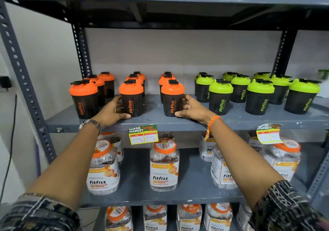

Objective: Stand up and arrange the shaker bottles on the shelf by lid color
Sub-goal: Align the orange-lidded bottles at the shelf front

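Note:
Black shaker bottles stand upright on the grey shelf [154, 122]. Three columns with orange lids fill the left half; several with green lids [220, 96] fill the right half. My left hand [111, 112] wraps the base of the front orange-lid bottle of the middle column [132, 100] from its left side. My right hand [193, 110] holds the front orange-lid bottle of the right orange column [171, 99] from its right side, thumb at the base. The leftmost front orange-lid bottle [84, 99] stands untouched beside my left wrist.
A yellow price tag [143, 134] hangs from the shelf's front edge, a second tag [269, 133] further right. The shelf below holds clear Fitfizz jars with orange lids [164, 163]. Perforated steel uprights [23, 81] frame the rack; a white wall lies behind.

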